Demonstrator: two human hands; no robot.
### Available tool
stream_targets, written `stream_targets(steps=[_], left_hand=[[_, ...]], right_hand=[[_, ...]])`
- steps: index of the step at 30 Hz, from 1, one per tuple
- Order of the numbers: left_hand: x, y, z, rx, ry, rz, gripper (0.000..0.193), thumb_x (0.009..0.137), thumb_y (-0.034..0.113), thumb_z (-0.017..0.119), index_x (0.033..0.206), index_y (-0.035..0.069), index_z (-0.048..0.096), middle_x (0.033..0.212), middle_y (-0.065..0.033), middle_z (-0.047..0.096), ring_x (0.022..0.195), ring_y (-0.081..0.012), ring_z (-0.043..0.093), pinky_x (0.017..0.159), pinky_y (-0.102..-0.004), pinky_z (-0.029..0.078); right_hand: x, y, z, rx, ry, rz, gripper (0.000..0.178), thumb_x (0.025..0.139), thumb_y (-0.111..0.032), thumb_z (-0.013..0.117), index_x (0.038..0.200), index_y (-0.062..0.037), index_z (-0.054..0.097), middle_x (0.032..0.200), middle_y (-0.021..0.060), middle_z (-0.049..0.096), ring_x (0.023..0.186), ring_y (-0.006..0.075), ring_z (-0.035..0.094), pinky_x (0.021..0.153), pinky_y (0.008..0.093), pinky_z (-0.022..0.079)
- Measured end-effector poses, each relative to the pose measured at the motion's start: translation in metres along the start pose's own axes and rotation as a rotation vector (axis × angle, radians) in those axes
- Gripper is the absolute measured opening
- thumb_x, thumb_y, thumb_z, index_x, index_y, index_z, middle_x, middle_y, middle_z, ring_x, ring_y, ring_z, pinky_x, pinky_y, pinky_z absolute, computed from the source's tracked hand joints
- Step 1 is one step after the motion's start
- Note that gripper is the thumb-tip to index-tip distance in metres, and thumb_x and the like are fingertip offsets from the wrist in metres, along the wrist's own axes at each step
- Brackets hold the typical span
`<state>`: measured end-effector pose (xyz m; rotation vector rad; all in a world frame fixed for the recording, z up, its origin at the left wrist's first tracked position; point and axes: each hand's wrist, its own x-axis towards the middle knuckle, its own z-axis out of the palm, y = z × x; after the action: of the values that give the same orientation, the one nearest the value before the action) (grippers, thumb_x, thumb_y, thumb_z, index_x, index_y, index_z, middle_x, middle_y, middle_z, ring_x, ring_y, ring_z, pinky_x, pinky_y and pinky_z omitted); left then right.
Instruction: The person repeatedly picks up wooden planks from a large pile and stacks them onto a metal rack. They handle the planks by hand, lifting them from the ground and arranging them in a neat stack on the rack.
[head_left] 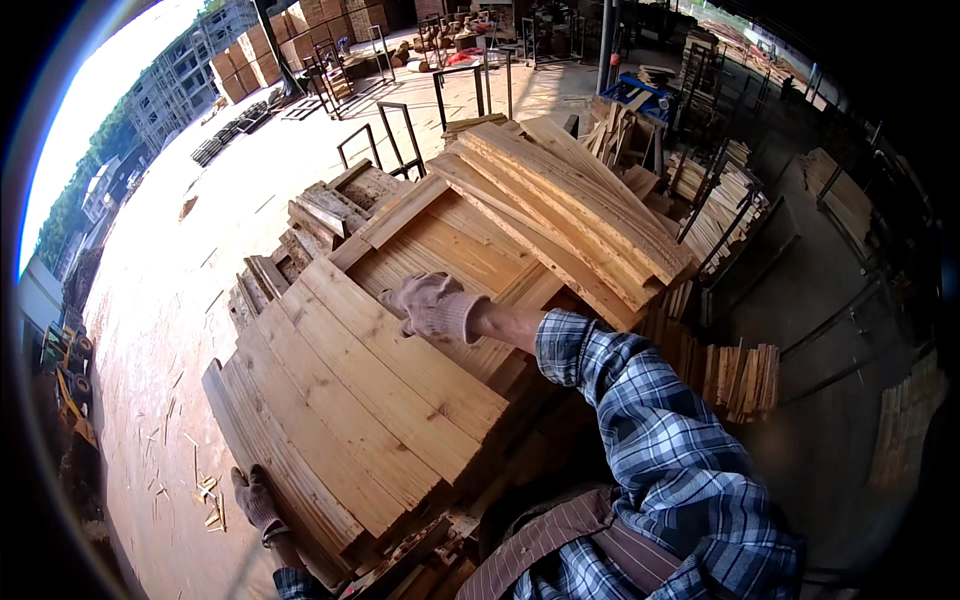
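Note:
Pale wooden boards (375, 385) lie side by side on top of a stack in front of me. My right hand (435, 303), in a light knitted glove, reaches across to the far edge of these boards. Its fingers are bent and closed at the edge of one board; their tips are partly hidden. My left hand (258, 503), in a darker-looking glove, rests against the left side of the stack with its fingers apart. Behind my right hand, a lower layer of boards (445, 250) shows in a recess beside a raised pile of planks (560, 215).
Rough planks (325, 212) jut out on the far left of the stack. Black metal frames (400, 140) stand behind it. More timber bundles (740, 380) lie to the right. Wood scraps (210, 500) litter the concrete floor at left, near a yellow-and-green vehicle (68, 375).

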<state>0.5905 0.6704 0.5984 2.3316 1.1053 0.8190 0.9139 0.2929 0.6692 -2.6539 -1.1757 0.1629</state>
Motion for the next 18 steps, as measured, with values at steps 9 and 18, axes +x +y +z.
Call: stream_targets(steps=[9,18], left_hand=[[-0.048,0.289,0.122,-0.981,-0.544,-0.056,0.063,0.087,0.018,0.063,0.139,-0.004,0.035,0.093,-0.0036,0.056,0.078,-0.0104,0.054,0.07,-0.0249,0.047],[-0.154,0.524,0.309,-0.816,-0.846,-0.51,0.077,0.081,0.044,0.07,0.135,-0.001,0.041,0.125,-0.0222,0.053,0.098,-0.0369,0.059,0.072,-0.0462,0.049]], right_hand=[[-0.062,0.213,-0.087,-0.411,0.057,0.526,0.104,0.062,-0.063,0.072,0.144,-0.0183,0.028,0.137,0.0268,0.037,0.121,0.0465,0.041,0.094,0.0581,0.036],[-0.059,0.337,-0.126,0.258,0.159,0.181,0.104,0.066,-0.034,0.081,0.144,0.0014,0.022,0.1,0.0218,0.066,0.091,0.0277,0.064,0.079,0.034,0.051]])
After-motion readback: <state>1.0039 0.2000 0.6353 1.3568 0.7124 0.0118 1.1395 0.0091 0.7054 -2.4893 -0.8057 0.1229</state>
